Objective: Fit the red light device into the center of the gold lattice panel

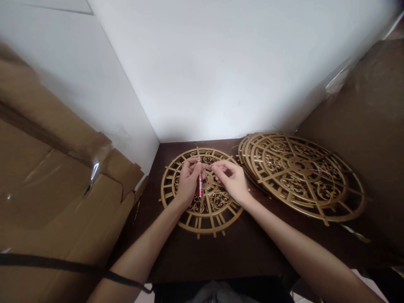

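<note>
Left hand: the red cylinder (200, 187) is held at the curled fingertips of the left hand (188, 179), with its lower part left showing below them.
Right hand: thumb and index finger are brought together in a pinch by the right hand (232, 176), close to the left fingertips; whether anything is gripped there is too small to tell.
Red cylinder: it is seen just beside the left thumb, over the middle of the gold dial (205, 230).
Gold dial: the openwork disc, with bars and scrollwork, is laid flat on the dark bench (221, 256) beneath both hands.
Dial stack: several similar discs (303, 168) are piled, slightly fanned, to the right of the right hand.
Cardboard: a large brown piece (63, 210) is seen left of the left hand, and another brown surface (362, 101) beyond the stack.
Wall: a white surface (221, 75) is seen beyond both hands.
Cord: a black strip (63, 264) is stretched across the left forearm.
</note>
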`<state>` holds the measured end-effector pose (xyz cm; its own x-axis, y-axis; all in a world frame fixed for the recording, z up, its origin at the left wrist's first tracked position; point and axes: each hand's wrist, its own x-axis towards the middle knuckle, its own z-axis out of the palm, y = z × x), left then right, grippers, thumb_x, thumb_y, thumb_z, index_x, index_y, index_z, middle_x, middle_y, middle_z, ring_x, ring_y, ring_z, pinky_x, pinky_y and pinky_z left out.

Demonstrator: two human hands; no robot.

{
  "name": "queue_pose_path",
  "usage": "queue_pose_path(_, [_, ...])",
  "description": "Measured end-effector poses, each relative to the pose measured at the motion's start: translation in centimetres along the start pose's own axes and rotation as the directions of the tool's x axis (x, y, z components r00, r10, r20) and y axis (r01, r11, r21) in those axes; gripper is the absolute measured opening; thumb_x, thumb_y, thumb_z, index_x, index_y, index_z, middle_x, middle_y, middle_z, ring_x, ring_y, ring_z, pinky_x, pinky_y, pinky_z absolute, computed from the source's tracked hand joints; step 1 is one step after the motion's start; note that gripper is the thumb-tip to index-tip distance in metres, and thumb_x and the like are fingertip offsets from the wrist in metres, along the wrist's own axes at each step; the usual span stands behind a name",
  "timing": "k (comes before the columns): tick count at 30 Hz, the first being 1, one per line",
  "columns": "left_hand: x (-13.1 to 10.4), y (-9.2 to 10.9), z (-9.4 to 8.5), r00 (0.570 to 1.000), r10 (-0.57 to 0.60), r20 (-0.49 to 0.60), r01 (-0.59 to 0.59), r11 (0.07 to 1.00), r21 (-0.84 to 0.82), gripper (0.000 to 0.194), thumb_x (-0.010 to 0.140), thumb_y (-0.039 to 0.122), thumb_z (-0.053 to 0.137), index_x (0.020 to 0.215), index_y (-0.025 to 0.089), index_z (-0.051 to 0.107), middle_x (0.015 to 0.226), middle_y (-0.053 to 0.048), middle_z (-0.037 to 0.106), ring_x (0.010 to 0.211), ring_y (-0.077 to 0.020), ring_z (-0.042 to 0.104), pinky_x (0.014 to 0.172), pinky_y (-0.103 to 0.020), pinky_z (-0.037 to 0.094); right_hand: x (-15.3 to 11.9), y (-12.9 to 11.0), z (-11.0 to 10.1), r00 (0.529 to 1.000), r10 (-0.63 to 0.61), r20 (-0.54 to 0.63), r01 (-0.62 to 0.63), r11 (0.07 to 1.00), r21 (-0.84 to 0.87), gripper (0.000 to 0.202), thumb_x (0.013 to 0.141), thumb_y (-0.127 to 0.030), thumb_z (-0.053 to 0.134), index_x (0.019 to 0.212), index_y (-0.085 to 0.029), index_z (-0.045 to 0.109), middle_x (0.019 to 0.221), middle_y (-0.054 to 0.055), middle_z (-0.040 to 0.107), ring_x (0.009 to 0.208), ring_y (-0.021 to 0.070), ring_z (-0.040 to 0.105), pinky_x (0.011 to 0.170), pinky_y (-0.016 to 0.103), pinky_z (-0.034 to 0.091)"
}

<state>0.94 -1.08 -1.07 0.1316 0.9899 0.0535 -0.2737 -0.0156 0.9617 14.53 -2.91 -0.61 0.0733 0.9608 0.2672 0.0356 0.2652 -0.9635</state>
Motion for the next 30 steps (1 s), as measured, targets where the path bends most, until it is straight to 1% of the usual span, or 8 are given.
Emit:
queue_pose_path(3, [-0.11,0.40,0.18,0.999,0.009,0.041,-0.011,0.999,0.040,0.024,0.083,0.036,0.058,0.094,0.018,0.049,0.056,0.005,0.053,0.048,-0.0063,0.046,0.046,-0.017,0.034,-0.02,-0.11,0.01,1.000,0.003,-0.004,-0.003,1.000,0.026,0.023,0.077,-0.038,0.064,0.079,-0.016,0.066,0.054,-0.003,0.055,0.047,0.0084,0.044,0.046,0.021,0.037])
queue_pose_path(5, [-0.19,0.61,0.33,0.999,0.025,0.048,-0.026,0.999,0.036,0.022,0.083,0.036,0.057,0.092,0.018,0.049,0.057,0.004,0.055,0.046,-0.0055,0.044,0.044,-0.016,0.032,-0.01,-0.17,0.02,1.000,0.005,0.006,-0.005,0.999,0.046,0.022,0.077,-0.038,0.065,0.078,-0.016,0.066,0.053,-0.003,0.055,0.045,0.0079,0.043,0.044,0.021,0.035])
queue_pose_path(11, [-0.31,0.89,0.51,0.998,0.031,0.057,-0.032,0.999,0.019,0.018,0.084,0.032,0.056,0.091,0.018,0.048,0.060,0.003,0.058,0.046,-0.0053,0.045,0.045,-0.016,0.034,0.05,-0.40,0.10,0.999,0.012,0.033,-0.015,0.995,0.100,0.024,0.076,-0.039,0.066,0.076,-0.015,0.064,0.048,-0.005,0.050,0.042,0.0064,0.040,0.042,0.020,0.033])
queue_pose_path(15, [-0.30,0.92,0.37,0.999,0.026,0.039,-0.028,0.999,0.043,0.020,0.084,0.034,0.056,0.093,0.017,0.053,0.060,0.002,0.059,0.048,-0.0058,0.048,0.046,-0.016,0.035,-0.05,-0.52,0.03,0.997,-0.018,0.076,0.009,0.992,0.124,0.023,0.077,-0.038,0.065,0.075,-0.015,0.062,0.047,-0.006,0.047,0.041,0.0056,0.038,0.041,0.020,0.031])
queue_pose_path(21, [-0.25,0.94,0.19,1.000,0.009,0.016,-0.009,1.000,0.028,0.021,0.083,0.035,0.058,0.093,0.016,0.056,0.061,0.002,0.059,0.048,-0.0050,0.049,0.046,-0.015,0.036,-0.30,-0.66,-0.47,0.989,-0.052,0.136,0.032,0.989,0.147,0.019,0.079,-0.034,0.063,0.075,-0.015,0.062,0.048,-0.006,0.049,0.043,0.0058,0.040,0.043,0.019,0.032])
queue_pose_path(23, [-0.21,0.95,0.16,1.000,0.003,0.018,-0.003,1.000,0.023,0.022,0.082,0.035,0.059,0.093,0.016,0.057,0.062,0.002,0.060,0.048,-0.0048,0.048,0.047,-0.015,0.036,-0.29,-0.54,-0.49,0.991,-0.032,0.130,0.013,0.989,0.147,0.021,0.079,-0.035,0.063,0.075,-0.015,0.063,0.047,-0.006,0.048,0.042,0.0061,0.040,0.043,0.020,0.032])
queue_pose_path(25, [-0.21,0.94,0.16,1.000,0.004,0.031,-0.004,1.000,0.025,0.022,0.082,0.035,0.059,0.093,0.016,0.057,0.062,0.002,0.060,0.049,-0.0051,0.048,0.047,-0.016,0.037,-0.21,-0.35,-0.37,0.995,-0.005,0.099,-0.009,0.991,0.134,0.023,0.079,-0.038,0.063,0.074,-0.015,0.062,0.046,-0.006,0.046,0.041,0.0061,0.038,0.042,0.020,0.030])
queue_pose_path(30, [-0.47,0.86,0.40,0.992,0.057,0.113,-0.064,0.996,0.065,0.018,0.082,0.029,0.060,0.093,0.016,0.056,0.062,0.002,0.060,0.051,-0.0062,0.049,0.052,-0.019,0.039,0.02,0.11,0.00,0.999,0.015,0.030,-0.016,0.998,0.063,0.026,0.079,-0.040,0.063,0.076,-0.014,0.063,0.047,-0.006,0.045,0.042,0.0061,0.036,0.042,0.020,0.029])
